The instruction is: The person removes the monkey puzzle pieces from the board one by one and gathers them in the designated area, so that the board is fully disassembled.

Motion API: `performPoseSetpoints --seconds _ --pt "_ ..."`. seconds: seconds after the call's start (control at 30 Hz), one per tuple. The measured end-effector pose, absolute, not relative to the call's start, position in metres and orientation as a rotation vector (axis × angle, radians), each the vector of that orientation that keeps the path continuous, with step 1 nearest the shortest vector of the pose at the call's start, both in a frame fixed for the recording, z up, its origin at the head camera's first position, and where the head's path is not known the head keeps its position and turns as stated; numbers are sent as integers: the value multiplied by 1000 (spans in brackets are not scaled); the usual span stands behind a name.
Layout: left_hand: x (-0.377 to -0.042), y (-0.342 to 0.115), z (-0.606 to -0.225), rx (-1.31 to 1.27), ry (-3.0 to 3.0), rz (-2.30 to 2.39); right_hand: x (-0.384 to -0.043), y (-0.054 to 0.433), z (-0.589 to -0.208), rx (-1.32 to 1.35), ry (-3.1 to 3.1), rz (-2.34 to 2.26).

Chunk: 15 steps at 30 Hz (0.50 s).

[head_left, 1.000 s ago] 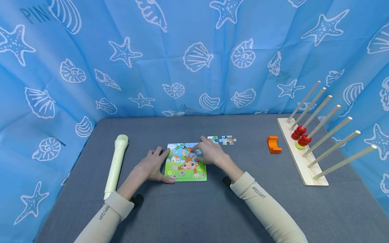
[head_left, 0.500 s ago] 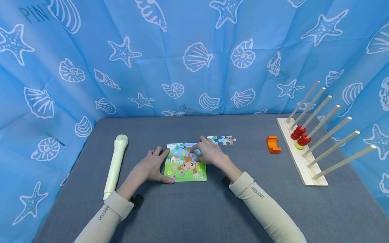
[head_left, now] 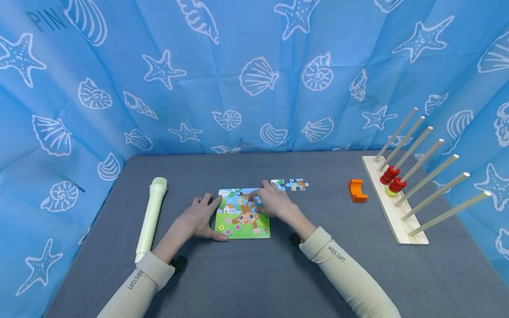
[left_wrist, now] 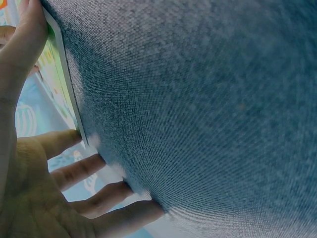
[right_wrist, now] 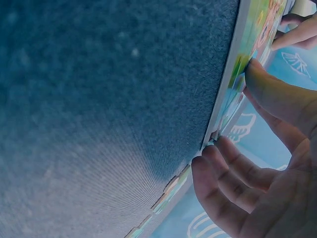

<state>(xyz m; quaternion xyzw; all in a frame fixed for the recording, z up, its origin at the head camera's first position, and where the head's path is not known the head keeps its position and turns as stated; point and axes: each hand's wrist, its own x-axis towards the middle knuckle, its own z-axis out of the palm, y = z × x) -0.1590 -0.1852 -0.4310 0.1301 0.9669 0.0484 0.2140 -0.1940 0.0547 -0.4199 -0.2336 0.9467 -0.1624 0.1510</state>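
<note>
A jigsaw puzzle (head_left: pixel 238 227) with a monkey, a house and flowers lies flat in its tray on the grey table. My left hand (head_left: pixel 200 216) spans its left side, thumb on the lower left corner and index fingertip at the upper left; the other fingertips rest on the cloth in the left wrist view. With bent thumb and index finger, my right hand (head_left: pixel 274 201) pinches a bluish jigsaw piece (head_left: pixel 259 201) at the puzzle's upper right, mostly hidden by the hand. Its other fingers curl near the tray's edge. Beyond lie two loose pieces (head_left: pixel 297 184), one partly hidden.
A pale green microphone-shaped tube (head_left: pixel 151 216) lies at the left. An orange arch block (head_left: pixel 358 191) is to the right, before a wooden peg stand (head_left: pixel 397 212) bearing red and yellow-green rings (head_left: pixel 393 183). A blue shell-patterned curtain (head_left: pixel 222 88) surrounds the table's back and sides.
Both hands stay almost in place. My right index finger and thumb shift only slightly on the puzzle's upper right; the loose pieces and other objects have not moved.
</note>
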Motion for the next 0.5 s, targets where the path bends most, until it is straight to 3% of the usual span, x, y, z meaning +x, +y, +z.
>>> performPoseSetpoints --seconds 0.5 --pt "-159 -185 -430 363 2673 138 -195 53 -419 -653 2728 -470"
